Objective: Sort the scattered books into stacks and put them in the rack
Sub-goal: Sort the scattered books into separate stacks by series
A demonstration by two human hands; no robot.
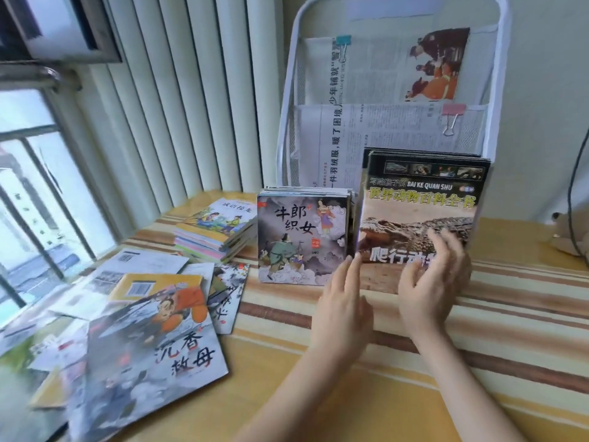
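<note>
A stack of large dark animal books with a crocodile cover stands upright against the white rack. My left hand is open, its fingertips touching the stack's lower left edge. My right hand lies open in front of the cover's lower part. To the left a stack of square grey storybooks stands upright too. A flat pile of small colourful books lies further left. Scattered books cover the near left of the table.
The rack's pockets hold newspapers fastened with binder clips. The table has a yellow striped cloth. Vertical blinds and a window are on the left. A soft toy and a cable are at the far right.
</note>
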